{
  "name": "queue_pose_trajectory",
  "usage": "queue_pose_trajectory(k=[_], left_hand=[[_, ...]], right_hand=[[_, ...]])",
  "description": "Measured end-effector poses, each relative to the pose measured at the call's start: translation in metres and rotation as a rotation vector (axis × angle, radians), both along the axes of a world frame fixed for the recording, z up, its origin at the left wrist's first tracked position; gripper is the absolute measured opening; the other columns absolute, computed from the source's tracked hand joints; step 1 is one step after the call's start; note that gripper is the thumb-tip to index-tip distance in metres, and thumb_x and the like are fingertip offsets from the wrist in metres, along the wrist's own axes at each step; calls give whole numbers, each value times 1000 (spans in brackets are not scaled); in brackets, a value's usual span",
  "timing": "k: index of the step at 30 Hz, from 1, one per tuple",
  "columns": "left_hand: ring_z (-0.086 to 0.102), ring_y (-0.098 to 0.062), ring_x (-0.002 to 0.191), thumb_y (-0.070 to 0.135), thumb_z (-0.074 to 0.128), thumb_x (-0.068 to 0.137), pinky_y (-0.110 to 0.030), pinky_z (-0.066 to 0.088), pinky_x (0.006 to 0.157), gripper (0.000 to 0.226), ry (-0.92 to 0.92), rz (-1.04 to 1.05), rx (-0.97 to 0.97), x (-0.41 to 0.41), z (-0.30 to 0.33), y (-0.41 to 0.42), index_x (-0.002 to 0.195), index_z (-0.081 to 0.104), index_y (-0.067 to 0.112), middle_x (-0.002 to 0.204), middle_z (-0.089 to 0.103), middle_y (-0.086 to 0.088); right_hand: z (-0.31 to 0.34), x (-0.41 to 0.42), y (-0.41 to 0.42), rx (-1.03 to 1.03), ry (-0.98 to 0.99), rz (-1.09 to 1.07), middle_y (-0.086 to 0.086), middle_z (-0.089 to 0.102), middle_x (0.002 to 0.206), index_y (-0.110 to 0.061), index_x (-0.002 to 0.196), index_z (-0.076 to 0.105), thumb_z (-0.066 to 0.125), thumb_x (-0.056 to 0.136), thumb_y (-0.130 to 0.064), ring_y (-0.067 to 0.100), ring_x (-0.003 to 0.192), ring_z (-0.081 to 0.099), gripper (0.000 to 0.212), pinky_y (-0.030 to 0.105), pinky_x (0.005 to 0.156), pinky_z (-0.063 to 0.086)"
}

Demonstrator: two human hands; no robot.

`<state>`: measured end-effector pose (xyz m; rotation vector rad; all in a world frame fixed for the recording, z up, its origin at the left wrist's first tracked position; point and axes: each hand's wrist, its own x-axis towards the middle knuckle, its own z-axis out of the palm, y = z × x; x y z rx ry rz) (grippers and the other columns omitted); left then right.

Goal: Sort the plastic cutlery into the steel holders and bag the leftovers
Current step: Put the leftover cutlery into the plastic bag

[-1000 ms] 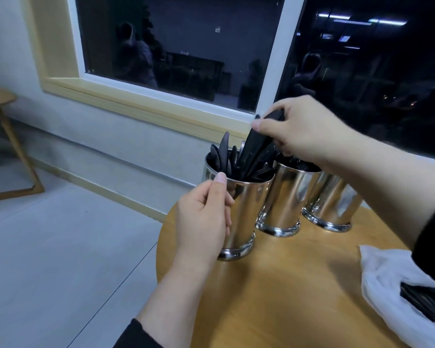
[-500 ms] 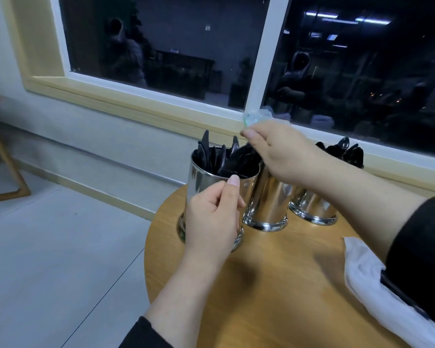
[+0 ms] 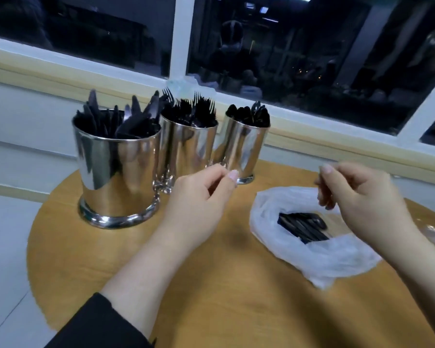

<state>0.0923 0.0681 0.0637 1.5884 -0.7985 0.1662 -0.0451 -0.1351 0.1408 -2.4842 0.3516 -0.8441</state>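
Neither of my hands has hold of anything. My left hand hovers over the middle of the table with the fingers loosely curled and the thumb tip close to the forefinger, nothing between them. My right hand hangs above the bag with its fingers bent downward and slightly parted; the frame is blurred there, but I see no object in it.

The white plastic bag lies crumpled on the right part of the round wooden table, its mouth open toward me, and a bundle of leftover black cutlery lies flat inside it, just below my right fingertips and not touching them.

3 steel holders stand in a row along the far left edge of the table, near the window sill. The nearest and largest-looking one, the left holder, has black knives standing upright in it. The middle holder, touching or just beside the first, is full of black forks, tines up. The right holder carries black spoons, bowls up. My left hand is near the right holder's base but apart from it.

A black sleeve covers my left forearm at the bottom edge.
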Motion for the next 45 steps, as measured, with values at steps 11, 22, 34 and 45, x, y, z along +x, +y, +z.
queue_pose_trajectory(k=[11, 22, 34, 45], left_hand=[[52, 0, 120, 39, 43, 108, -32, 18, 112, 29, -481, -221, 751, -40, -26, -119, 115, 70, 31, 119, 68, 17], [54, 1, 88, 55, 55, 83, -32, 22, 100, 31, -503, -230, 760, -36, -50, -126, 73, 74, 32, 88, 56, 21], [61, -15, 79, 55, 53, 84, -36, 43, 88, 31, -497, -37, 736, -30, -52, -126, 78, 69, 30, 81, 61, 18], [41, -8, 118, 49, 74, 79, -34, 27, 104, 69, -386, -49, 778, -36, -46, -122, 143, 56, 34, 128, 63, 12]], right_hand=[[-58, -26, -82, -171, 661, -239, -6, 74, 106, -26, 119, 70, 60, 98, -42, 16, 100, 65, 28, 31, 85, 51], [-91, -16, -91, -127, 803, -97, -15, 68, 114, -41, 130, 54, 69, 79, -63, 15, 111, 60, 57, 30, 90, 45], [-105, -4, -86, -250, 690, -8, -6, 63, 127, -31, 140, 47, 59, 96, -37, 23, 121, 57, 47, 38, 101, 43], [-109, 2, -76, -223, 677, -9, -4, 53, 134, -24, 140, 52, 60, 96, -48, 24, 131, 46, 50, 44, 108, 37]])
